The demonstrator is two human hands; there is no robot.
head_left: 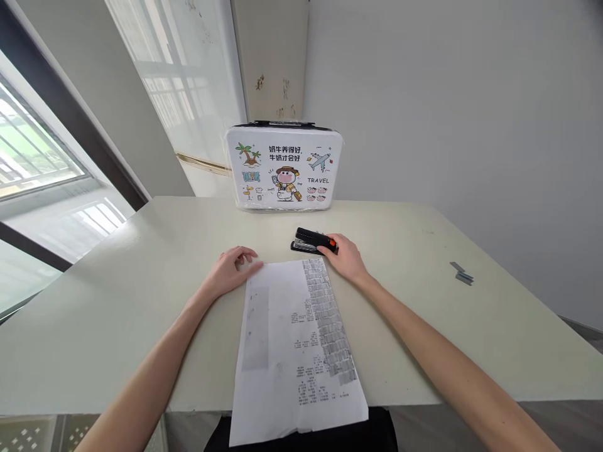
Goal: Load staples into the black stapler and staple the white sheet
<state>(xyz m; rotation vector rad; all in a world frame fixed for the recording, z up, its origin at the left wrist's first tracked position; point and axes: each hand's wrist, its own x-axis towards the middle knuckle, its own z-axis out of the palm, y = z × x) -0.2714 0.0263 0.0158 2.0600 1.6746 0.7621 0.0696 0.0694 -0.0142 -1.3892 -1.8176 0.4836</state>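
A white printed sheet of paper lies on the table, its near end reaching past the front edge. Dense rows of silvery staples run down its right side. My left hand rests at the sheet's far left corner, thumb over the corner and the other fingers loosely curled on the tabletop, apart from the thumb. Just beyond the far right corner is a black stapler with an orange mark, pointing left. My right hand is closed around its rear end, thumb on the near side.
Short strips of staples lie on the right of the pale table. At the back stands a white case with cartoon prints, against the wall side. A window is on the left.
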